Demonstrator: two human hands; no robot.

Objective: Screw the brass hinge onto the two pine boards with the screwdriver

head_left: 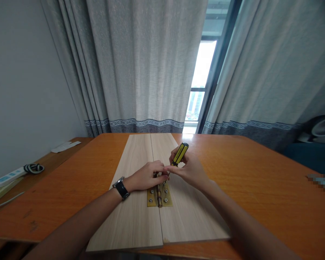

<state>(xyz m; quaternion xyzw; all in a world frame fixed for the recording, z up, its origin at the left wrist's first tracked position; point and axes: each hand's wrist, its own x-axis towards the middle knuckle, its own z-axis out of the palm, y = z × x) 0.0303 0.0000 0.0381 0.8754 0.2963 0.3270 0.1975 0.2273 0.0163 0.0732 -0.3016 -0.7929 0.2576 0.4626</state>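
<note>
A brass-coloured hinge is laid across two pale boards, which are placed side by side on the counter. The screwdriver is gripped by the right hand, its handle raised beyond the hinge and to its right, its shaft slanted down toward it. The hinge's far end is partly covered by the left hand, whose fingers are bent close to the shaft — whether something small is pinched there cannot be told. On the hinge's near part, screw heads are seen. Probably a far screw is being turned — for the next move, a well-seated tip and a steadied hinge seem to be required.
</note>
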